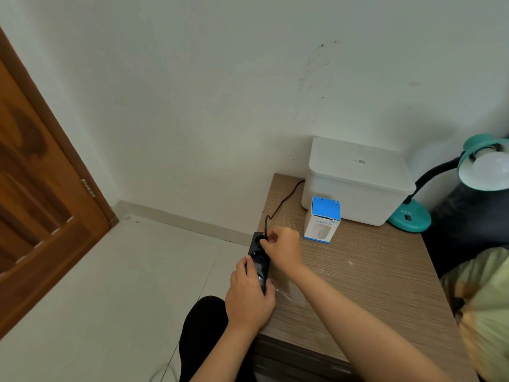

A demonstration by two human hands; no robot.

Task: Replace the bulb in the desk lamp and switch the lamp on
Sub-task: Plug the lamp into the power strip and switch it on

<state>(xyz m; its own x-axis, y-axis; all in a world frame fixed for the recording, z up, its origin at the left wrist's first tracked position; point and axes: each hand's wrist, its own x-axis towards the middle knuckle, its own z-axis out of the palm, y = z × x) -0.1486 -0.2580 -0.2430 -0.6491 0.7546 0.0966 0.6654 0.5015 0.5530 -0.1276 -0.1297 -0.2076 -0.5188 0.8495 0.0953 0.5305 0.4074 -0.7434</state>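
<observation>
Two hands working at table's [358, 271] left edge: your left hand [249, 293] is gripping the black power strip [257, 260], your right hand [283, 245] is pinching a black plug [264, 238] at its far socket. Teal desk lamp [440, 194], white bulb [491, 166] fitted, is standing far right beside white box [358, 183].
</observation>
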